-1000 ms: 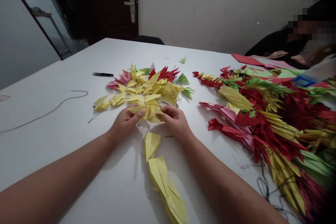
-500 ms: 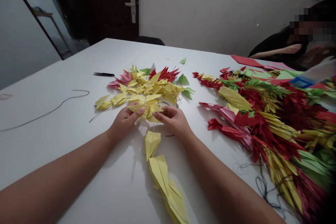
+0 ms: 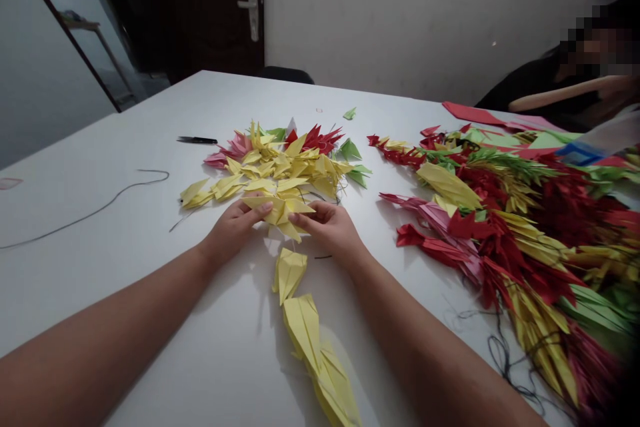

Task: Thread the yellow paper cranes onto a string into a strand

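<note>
While both hands meet at the near edge of the yellow pile [image 3: 280,170], they pinch one folded yellow crane [image 3: 281,209] between them. The left hand [image 3: 234,229] is partly curled, its thumb pressed on the crane's left wing and its fingers tucked beneath. The right hand [image 3: 330,227] is likewise curled narrow, thumb and forefinger closed on the crane's right side. Both forearms run up from the bottom corners and converge, wrists low on the white worktop [image 3: 125,147], palms turned inward toward each other.

The crane lies roughly flat, its long axis running left to right across the view, wing tips pointing outward and one point hanging down toward the person. Just below it a string of yellow cranes [image 3: 305,327] trails back toward the body; whether a thread joins it to the held crane is hard to tell.

Scissors [image 3: 197,140] lie beyond the pile to the left, and a dark cord [image 3: 100,207] curves across the worktop further left. A large heap of red, yellow and green strands [image 3: 525,213] covers the right side. Another person's arm [image 3: 560,95] rests at the far right.
</note>
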